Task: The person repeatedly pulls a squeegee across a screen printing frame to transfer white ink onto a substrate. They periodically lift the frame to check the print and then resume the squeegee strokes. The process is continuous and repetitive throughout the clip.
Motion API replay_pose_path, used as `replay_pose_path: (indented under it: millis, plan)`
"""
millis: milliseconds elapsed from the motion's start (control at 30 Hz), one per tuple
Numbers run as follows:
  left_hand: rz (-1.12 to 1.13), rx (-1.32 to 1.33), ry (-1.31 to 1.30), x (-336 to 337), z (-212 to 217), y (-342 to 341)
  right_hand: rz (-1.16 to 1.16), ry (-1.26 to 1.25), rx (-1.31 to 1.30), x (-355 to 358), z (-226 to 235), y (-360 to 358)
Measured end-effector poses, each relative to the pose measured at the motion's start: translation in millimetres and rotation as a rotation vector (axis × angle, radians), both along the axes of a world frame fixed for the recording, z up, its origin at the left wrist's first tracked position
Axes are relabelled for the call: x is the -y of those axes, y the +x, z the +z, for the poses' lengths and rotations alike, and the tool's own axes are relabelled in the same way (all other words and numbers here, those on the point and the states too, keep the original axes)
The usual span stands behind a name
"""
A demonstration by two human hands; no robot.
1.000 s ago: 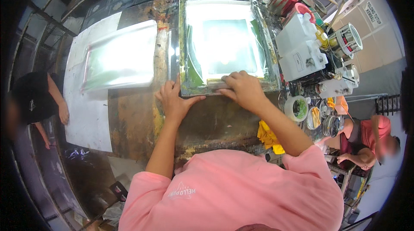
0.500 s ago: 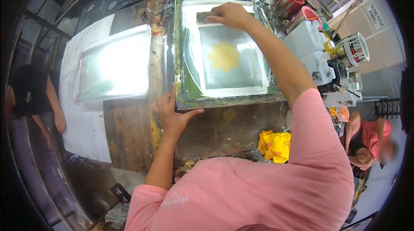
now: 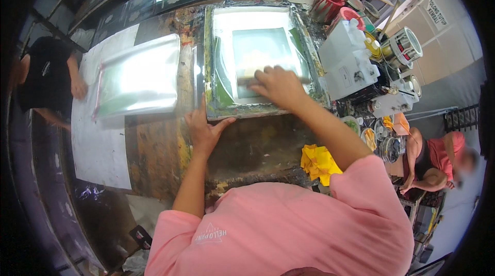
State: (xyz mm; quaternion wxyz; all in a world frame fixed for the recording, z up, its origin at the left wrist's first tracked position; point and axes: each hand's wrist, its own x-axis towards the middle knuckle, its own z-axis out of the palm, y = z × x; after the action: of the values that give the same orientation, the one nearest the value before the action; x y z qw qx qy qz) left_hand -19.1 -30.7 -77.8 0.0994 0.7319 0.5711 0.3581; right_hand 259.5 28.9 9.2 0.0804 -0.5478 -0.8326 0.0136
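A printing screen in a paint-stained frame (image 3: 247, 111) lies on the worktable, with white and green borders around its pale mesh (image 3: 260, 41). My right hand (image 3: 278, 88) is closed around a squeegee (image 3: 246, 78), which stretches across the lower half of the mesh. Just beyond it a faint yellow patch (image 3: 252, 61) shows, partly covered by the squeegee and hand. At the frame's near left corner rests my left hand (image 3: 202, 129). Its thumb lies stretched along the near edge and its forefinger points up the left side; the other fingers are partly hidden.
Left of the screen lies a shiny clear plastic-like stack (image 3: 139, 77) on white paper (image 3: 100, 157). Paint cans (image 3: 327, 5) and white jugs (image 3: 348, 59) crowd the right side. A yellow cloth (image 3: 319, 163) lies near my right arm. One person (image 3: 49, 75) stands left; another (image 3: 438, 155) sits right.
My right hand has drawn the squeegee from the screen's far edge toward me. The yellow shape looks fainter and partly covered. My left hand stays at the corner. The person at left has shifted.
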Motion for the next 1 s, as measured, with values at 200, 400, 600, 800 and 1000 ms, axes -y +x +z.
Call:
replay_pose_path:
  millis: [200, 400, 600, 800, 1000]
  plan:
    - [-0.041, 0.561, -0.062, -7, 43, 25, 0.053, 0.328, -0.083, 50, 62, -6]
    - [-0.141, 0.840, 0.006, -40, 101, 34, 0.027, 0.755, -0.094, -3, 127, -10]
    - [0.126, -0.508, -0.234, -3, 50, 29, 0.036, 0.728, -0.165, -43, 174, -4]
    - [0.075, -0.582, -0.246, 9, 23, 34, 0.009, 0.666, -0.150, -71, 204, -2]
    - [-0.031, -0.046, 0.102, -43, 76, 49, -0.008, 0.708, -0.183, -89, 214, -1]
